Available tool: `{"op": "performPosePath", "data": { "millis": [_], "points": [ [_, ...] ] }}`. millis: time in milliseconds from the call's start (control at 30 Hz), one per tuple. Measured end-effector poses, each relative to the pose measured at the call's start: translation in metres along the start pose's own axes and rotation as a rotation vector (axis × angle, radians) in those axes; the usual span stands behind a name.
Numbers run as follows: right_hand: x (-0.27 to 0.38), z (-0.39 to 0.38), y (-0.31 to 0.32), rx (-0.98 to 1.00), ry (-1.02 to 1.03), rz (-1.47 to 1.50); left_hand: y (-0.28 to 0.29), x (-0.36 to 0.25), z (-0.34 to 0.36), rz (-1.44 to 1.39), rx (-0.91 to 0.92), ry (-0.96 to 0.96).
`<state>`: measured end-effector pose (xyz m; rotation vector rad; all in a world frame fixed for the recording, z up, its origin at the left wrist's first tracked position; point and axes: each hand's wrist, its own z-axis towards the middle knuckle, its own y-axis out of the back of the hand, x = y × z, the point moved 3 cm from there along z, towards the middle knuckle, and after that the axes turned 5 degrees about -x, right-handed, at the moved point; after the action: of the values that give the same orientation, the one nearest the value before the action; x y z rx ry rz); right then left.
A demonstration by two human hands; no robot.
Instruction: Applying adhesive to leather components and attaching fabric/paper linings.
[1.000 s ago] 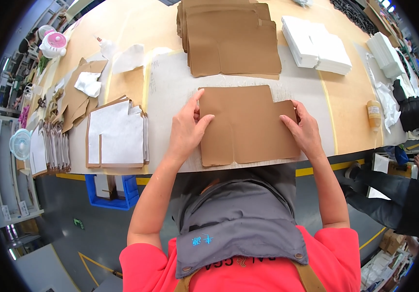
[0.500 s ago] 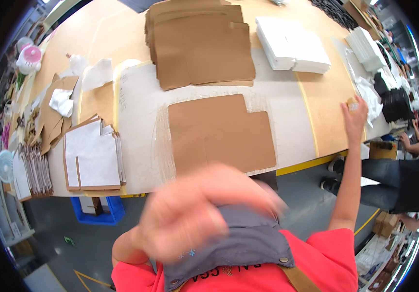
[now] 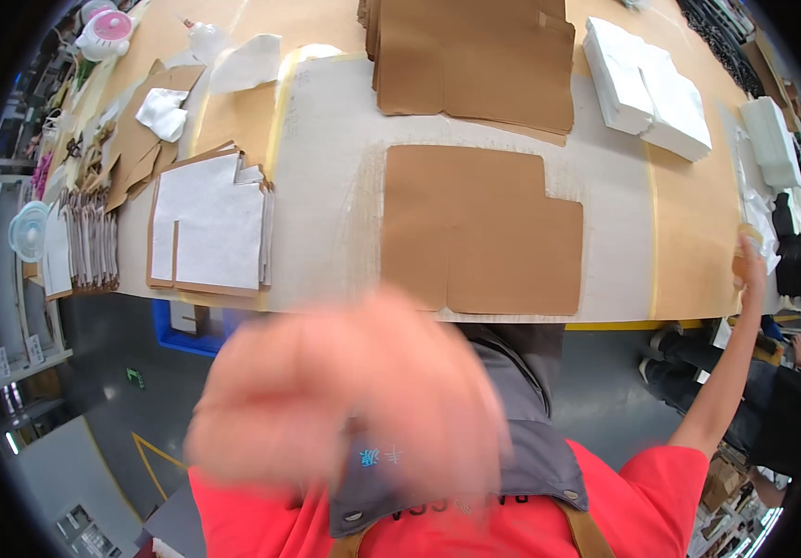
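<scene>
A brown notched sheet (image 3: 481, 232) lies flat at the near edge of the table, untouched. Above it is a pile of brown sheets (image 3: 470, 65). My right hand (image 3: 747, 265) is wrapped round a small yellowish bottle (image 3: 747, 232) at the table's far right. My left hand (image 3: 345, 381) is a large motion blur in front of my apron, close to the camera; its fingers cannot be made out. Left of the brown sheet lies a stack of notched pieces (image 3: 203, 214) with white tops and brown edges.
White foam stacks (image 3: 642, 93) stand at the back right. Scrap paper (image 3: 163, 113), folded pieces (image 3: 84, 246), a fan (image 3: 28, 231) and a pink-and-white object (image 3: 107, 37) sit on the left. A blue crate (image 3: 186, 335) is below the table. Another person (image 3: 726, 400) stands at the right.
Both hands have left the brown sheet, which now lies alone. My right hand moved right and took hold of the bottle; my left hand came down toward my body, blurred.
</scene>
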<state>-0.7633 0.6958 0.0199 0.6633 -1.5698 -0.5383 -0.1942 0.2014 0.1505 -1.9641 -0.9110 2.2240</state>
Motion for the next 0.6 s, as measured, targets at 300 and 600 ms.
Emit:
{"op": "performPosePath", "data": {
  "millis": [300,600],
  "points": [
    [0.132,-0.205,-0.076,0.588,0.124,1.202,0.071,0.126,0.016,1.665,0.098,-0.177],
    [0.16,-0.312,-0.212,0.544,-0.006,1.377,0.079,0.131,0.01,1.67,0.128,-0.134]
  ]
}}
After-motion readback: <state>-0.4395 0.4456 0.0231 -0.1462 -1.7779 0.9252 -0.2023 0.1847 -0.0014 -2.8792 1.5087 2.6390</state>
